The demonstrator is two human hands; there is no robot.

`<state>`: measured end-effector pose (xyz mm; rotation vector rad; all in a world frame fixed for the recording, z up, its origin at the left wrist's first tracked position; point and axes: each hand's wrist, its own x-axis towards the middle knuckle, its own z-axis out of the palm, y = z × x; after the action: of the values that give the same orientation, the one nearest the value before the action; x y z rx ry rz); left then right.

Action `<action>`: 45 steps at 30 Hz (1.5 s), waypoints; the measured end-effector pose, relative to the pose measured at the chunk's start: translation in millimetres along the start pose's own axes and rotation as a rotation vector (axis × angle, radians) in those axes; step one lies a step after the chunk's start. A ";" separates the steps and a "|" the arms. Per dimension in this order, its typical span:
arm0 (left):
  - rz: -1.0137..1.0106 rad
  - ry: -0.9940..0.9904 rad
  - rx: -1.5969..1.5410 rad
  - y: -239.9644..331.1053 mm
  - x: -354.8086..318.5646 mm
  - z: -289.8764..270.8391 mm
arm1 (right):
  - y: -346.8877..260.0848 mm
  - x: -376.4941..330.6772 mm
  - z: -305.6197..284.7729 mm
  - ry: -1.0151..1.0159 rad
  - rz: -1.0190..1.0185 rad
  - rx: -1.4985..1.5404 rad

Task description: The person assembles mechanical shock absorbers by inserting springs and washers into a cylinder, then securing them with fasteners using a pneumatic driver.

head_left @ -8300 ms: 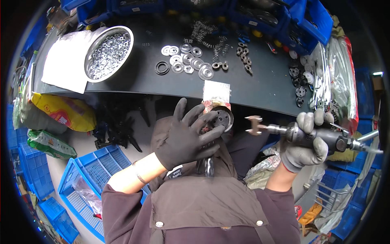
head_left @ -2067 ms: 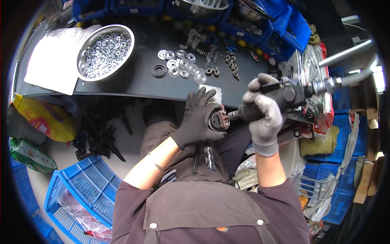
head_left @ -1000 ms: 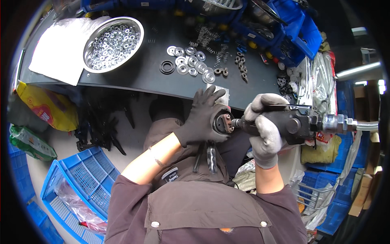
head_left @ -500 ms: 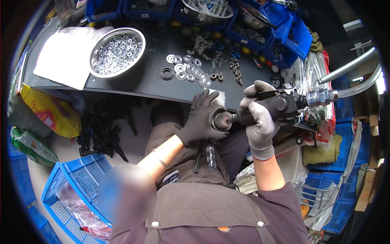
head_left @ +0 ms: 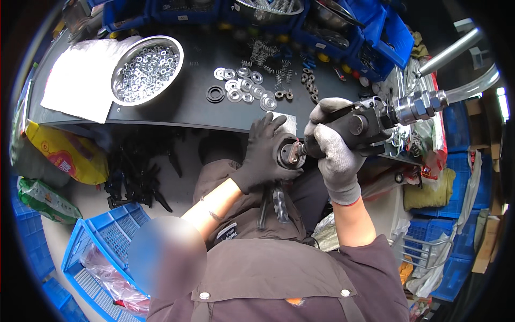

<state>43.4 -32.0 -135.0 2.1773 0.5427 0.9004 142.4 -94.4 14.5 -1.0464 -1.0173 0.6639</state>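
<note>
My left hand [head_left: 262, 155], in a dark glove, is wrapped round a black cylindrical metal part [head_left: 286, 160]. A small silver piece [head_left: 293, 152] shows in its round end. Two dark, handle-like bars [head_left: 279, 206] hang below this part over my lap. My right hand [head_left: 338, 158], in a light grey glove, grips a black air-powered driver [head_left: 358, 124] joined to a hose fitting [head_left: 421, 107]. The driver's tip points left, at the silver piece. Whether it touches cannot be made out.
On the dark bench [head_left: 177, 114] lie several silver cupped washers [head_left: 245, 85], a black ring [head_left: 215, 94] and loose springs [head_left: 263, 56]. A bowl of nuts [head_left: 177, 43] stands left on white sheeting [head_left: 75, 75]. Blue bins [head_left: 327, 49] line the back; a blue crate [head_left: 80, 236] sits lower left.
The driver has moved slightly up and left and has tilted. The cylindrical part has turned, so the silver piece in its end now shows. Both hands keep their hold.
</note>
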 end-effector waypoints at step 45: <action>-0.060 -0.112 0.038 5.5 -6.0 -16.4 | -10.7 1.5 -12.4 0.156 -0.059 -0.110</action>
<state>27.9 -31.8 -125.2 2.2183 0.5715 0.7372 154.2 -101.9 23.1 -1.1412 -0.9535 0.4746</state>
